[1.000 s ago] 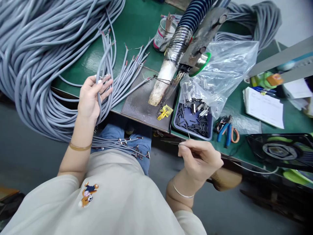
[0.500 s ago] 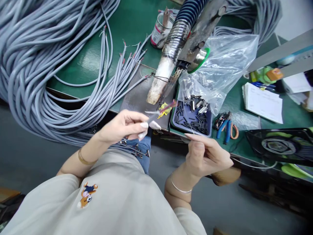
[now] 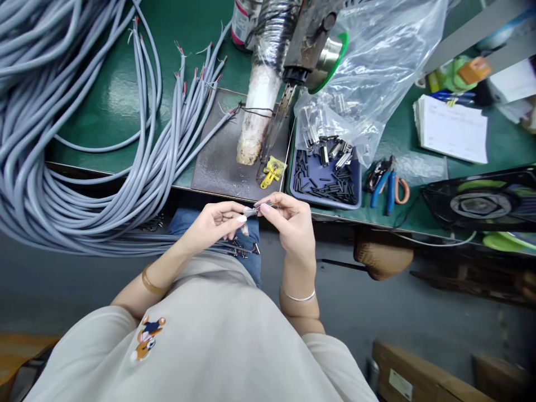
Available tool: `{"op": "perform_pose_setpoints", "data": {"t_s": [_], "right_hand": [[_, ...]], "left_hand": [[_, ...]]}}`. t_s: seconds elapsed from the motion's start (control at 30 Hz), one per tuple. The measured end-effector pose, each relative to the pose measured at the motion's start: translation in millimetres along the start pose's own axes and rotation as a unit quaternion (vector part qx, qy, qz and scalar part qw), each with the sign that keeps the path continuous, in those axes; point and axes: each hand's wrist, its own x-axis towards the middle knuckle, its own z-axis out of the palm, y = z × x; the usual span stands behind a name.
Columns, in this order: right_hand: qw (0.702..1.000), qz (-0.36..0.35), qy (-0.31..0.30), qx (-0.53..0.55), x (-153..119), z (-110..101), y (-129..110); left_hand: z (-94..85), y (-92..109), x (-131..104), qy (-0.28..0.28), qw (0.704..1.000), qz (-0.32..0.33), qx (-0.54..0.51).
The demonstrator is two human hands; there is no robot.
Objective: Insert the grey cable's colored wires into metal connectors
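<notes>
Both hands meet just in front of the blue tray (image 3: 355, 187), below the table edge. The left hand (image 3: 213, 223) pinches the grey cable end (image 3: 250, 211) with closed fingers. The right hand (image 3: 293, 223) pinches its small coloured wires (image 3: 270, 204) between thumb and forefinger.

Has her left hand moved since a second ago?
Yes. The left hand left the cables on the bench, coming rightward to meet the right hand below the blue tray.
</notes>
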Motion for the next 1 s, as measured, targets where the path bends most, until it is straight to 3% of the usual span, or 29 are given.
{"op": "perform_pose_setpoints", "data": {"t_s": [0.1,0.2,0.3,0.4,0.57,0.67,0.8,0.9,1.0], "right_hand": [[1.0,0.012,-0.013,0.003,-1.0,2.2,1.4],[0.999,0.013,0.016,0.032,-0.4,4.4,5.3],[0.993,-0.003,0.094,0.075,1.2,3.8,9.0],[0.984,-0.023,0.173,0.04,-0.3,1.4,7.8],[0.991,-0.012,0.107,-0.084,-9.7,7.5,1.5],[0.988,-0.024,0.101,-0.115,-12.4,11.9,0.6],[0.982,-0.058,0.073,-0.162,-12.2,7.4,-2.1],[0.955,-0.122,0.046,-0.265,-13.0,2.0,-7.0],[0.899,-0.183,0.028,-0.397,-14.1,1.9,-11.1]], "left_hand": [[3.3,-4.3,6.3,0.002,0.999,0.009,-0.05],[6.7,-1.1,8.7,0.013,0.998,0.014,-0.058],[8.5,4.0,9.2,0.023,0.998,0.038,-0.047],[7.2,4.7,11.1,0.054,0.996,0.054,-0.036],[3.8,-2.9,17.1,0.095,0.992,0.088,-0.01],[2.7,-6.2,18.2,0.108,0.987,0.121,0.026],[-1.3,-3.4,16.5,0.092,0.978,0.152,0.105],[-5.2,1.5,15.8,0.068,0.959,0.181,0.209],[-4.2,3.6,15.0,0.055,0.916,0.226,0.327]]}}
